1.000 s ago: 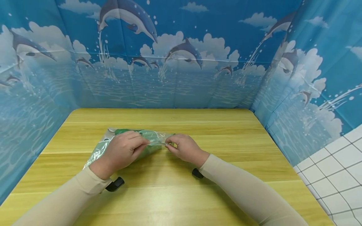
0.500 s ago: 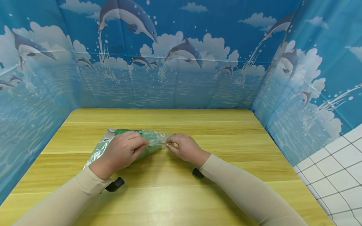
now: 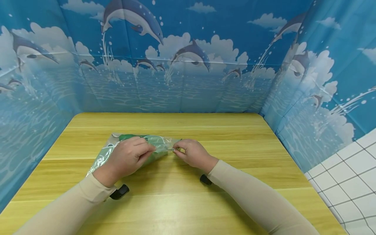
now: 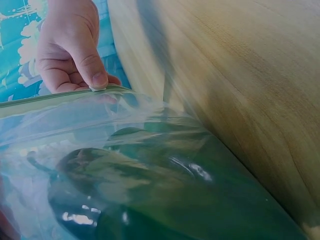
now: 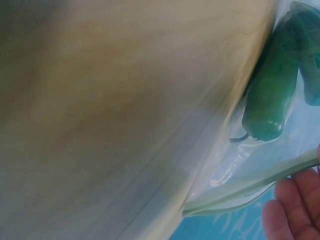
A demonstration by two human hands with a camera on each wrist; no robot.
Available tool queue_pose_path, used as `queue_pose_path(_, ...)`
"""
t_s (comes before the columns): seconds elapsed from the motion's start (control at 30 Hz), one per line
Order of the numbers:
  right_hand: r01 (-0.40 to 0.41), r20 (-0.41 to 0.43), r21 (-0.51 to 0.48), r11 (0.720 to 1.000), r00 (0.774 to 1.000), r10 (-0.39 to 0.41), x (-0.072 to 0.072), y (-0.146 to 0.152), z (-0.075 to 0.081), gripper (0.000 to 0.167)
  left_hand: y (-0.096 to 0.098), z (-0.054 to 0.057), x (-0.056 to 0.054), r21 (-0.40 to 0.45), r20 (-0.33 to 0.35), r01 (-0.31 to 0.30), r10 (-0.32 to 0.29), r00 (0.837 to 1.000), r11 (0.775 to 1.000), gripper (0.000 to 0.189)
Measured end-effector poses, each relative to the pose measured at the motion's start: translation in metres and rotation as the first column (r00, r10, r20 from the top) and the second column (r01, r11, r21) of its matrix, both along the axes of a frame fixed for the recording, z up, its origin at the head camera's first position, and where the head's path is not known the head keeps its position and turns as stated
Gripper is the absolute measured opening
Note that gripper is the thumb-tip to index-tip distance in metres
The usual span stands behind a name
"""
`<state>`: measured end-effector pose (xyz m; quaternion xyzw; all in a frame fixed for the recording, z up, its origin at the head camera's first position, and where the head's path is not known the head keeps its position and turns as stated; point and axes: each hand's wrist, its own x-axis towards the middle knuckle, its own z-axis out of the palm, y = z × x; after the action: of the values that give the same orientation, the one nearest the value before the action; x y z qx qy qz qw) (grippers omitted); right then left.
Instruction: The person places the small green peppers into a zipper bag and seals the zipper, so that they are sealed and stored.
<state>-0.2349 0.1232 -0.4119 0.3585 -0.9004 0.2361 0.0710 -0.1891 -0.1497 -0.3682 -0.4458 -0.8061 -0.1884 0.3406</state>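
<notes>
A clear plastic zip bag [image 3: 101, 158] with a pale green closure strip lies at the left of the table, its mouth lifted toward the hands. Inside it are green peppers [image 5: 272, 97], stems and glossy skin showing through the plastic in both wrist views. My left hand [image 3: 127, 156] pinches the bag's mouth edge between thumb and fingers. Opposite it, near the right end of that edge, my right hand [image 3: 192, 153] pinches the strip. The left wrist view shows its thumb pressing a small whitish slider [image 4: 98, 89] there.
The wood-grain table [image 3: 176, 202] extends toward the front and right. A blue dolphin-print curtain [image 3: 182, 88] encloses the back and sides. White tiles [image 3: 349, 182] show beyond the right edge. Dark wrist devices [image 3: 119, 192] hang under both wrists.
My right fingertips have shifted very slightly to the right along the bag's edge. The left hand keeps its pinch in the same place.
</notes>
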Motion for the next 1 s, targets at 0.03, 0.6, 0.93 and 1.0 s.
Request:
queue_pose_path(0.03, -0.002, -0.002, -0.002, 1.0, 1.0, 0.002, 0.0001, 0.0, 0.0, 0.014, 0.0001, 0.0, 0.0, -0.001, -0.002, 0.001, -0.001, 1.0, 1.0, 0.02)
queue_pose_path(0.6, 0.011, -0.021, 0.0, 1.0, 1.0, -0.011, -0.0021, 0.0013, -0.0024, 0.012, 0.0031, -0.001, 0.0024, -0.013, 0.084, -0.008, 0.01, 0.996, 1.0, 0.012)
queue_pose_path(0.93, 0.013, -0.018, 0.014, 1.0, 1.0, -0.012, -0.0045, 0.0016, -0.0049, 0.011, 0.0036, -0.0004, 0.0034, -0.005, 0.142, -0.006, 0.007, 0.99, 1.0, 0.013)
queue_pose_path(1.0, 0.015, -0.013, 0.018, 1.0, 1.0, -0.015, -0.0048, 0.0016, -0.0052, 0.011, 0.0036, -0.0003, 0.0037, -0.003, 0.155, -0.004, 0.004, 0.988, 1.0, 0.013)
